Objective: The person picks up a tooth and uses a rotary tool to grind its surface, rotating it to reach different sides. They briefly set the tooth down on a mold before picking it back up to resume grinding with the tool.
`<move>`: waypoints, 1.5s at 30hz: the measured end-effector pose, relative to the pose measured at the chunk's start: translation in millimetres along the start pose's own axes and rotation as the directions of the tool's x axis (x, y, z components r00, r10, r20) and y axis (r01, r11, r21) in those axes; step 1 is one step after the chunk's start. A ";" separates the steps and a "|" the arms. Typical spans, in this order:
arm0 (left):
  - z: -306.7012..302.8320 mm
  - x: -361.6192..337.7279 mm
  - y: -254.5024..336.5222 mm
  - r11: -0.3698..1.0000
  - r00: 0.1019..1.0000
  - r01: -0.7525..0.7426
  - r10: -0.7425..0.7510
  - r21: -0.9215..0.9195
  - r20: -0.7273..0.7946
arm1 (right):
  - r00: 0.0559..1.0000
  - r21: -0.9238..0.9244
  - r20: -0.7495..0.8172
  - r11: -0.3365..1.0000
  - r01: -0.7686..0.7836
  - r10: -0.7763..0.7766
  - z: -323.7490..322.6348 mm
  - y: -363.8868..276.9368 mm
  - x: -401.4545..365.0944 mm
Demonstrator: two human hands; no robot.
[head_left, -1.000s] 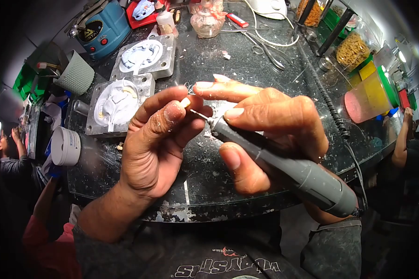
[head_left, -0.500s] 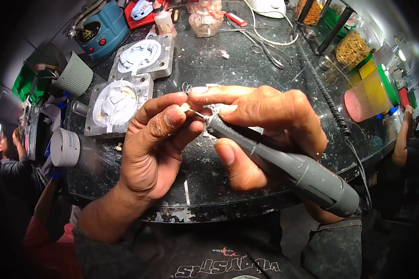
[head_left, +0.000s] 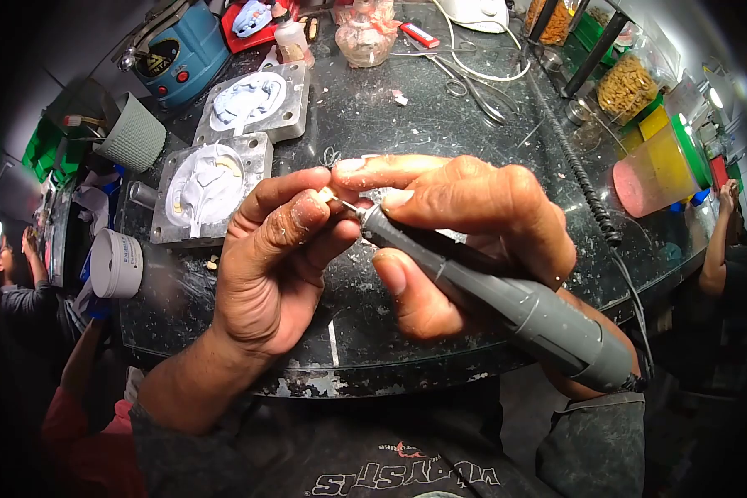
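Note:
Between its thumb and fingertips, my left hand [head_left: 275,257] pinches a small ivory-coloured piece that looks like a denture tooth [head_left: 327,195]. My right hand [head_left: 473,224] is closed around a grey rotary handpiece [head_left: 506,303], held much like a pen. The handpiece's thin bur [head_left: 349,205] points left and reaches the tooth; whether it touches is too small to tell. My right index fingertip rests against the left fingertips. White dust specks both hands. Beyond my left hand lies a metal flask half [head_left: 212,195] filled with white plaster, with some tooth-coloured pieces in it.
Behind it lies a second flask half [head_left: 253,100] with a bluish-white mould. A white tub [head_left: 116,264] stands at left, near a blue machine [head_left: 178,54]. Pliers [head_left: 481,95] lie at the back. A coiled cord [head_left: 585,183] crosses the right side, near a pink-filled jar [head_left: 656,174].
My right hand and the handpiece have shifted slightly left, bringing the tip closer in to the tooth. My left hand has barely moved.

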State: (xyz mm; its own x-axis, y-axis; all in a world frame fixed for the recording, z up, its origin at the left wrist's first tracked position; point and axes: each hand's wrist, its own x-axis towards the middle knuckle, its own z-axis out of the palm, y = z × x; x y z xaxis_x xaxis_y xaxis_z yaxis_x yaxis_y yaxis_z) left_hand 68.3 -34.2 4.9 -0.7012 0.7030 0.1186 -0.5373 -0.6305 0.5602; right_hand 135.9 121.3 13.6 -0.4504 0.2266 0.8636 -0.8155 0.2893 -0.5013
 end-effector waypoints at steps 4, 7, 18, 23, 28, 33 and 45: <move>0.4 -0.4 0.5 1.000 1.000 -0.005 0.005 0.005 0.013 | 1.000 -0.008 0.022 1.000 -0.001 0.001 -1.8 1.9 -0.8; -0.4 -0.3 -0.5 1.000 1.000 -0.006 0.006 0.012 0.004 | 0.999 -0.029 0.035 1.000 0.012 -0.010 -2.4 1.2 0.1; 1.2 0.5 0.3 0.999 1.000 0.015 -0.014 0.030 -0.021 | 0.968 -0.069 0.246 0.995 0.074 -0.055 -13.8 1.6 3.9; 2.9 0.3 0.2 0.999 0.999 0.007 -0.005 0.042 -0.043 | 0.971 -0.057 0.226 0.994 0.093 -0.078 -9.8 3.4 1.6; 1.2 1.4 1.1 0.999 0.998 0.025 -0.023 0.047 -0.054 | 0.999 -0.011 -0.023 0.999 -0.045 0.045 0.6 -2.8 -0.3; 3.2 1.7 3.0 0.999 0.998 0.033 -0.031 0.030 -0.051 | 0.999 -0.039 -0.009 0.999 -0.034 0.033 -1.1 -1.5 0.1; 6.7 2.7 1.2 0.915 0.992 -0.109 0.125 0.388 -0.016 | 0.998 -0.016 0.033 0.999 0.051 -0.051 -5.3 -2.6 0.3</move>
State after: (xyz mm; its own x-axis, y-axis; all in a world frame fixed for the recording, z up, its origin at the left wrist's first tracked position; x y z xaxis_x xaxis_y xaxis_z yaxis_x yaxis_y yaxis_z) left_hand 68.9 -30.9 11.4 -0.7703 0.6133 0.1745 -0.2334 -0.5258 0.8179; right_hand 139.8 125.6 14.9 -0.4202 0.1808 0.8892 -0.8316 0.3155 -0.4571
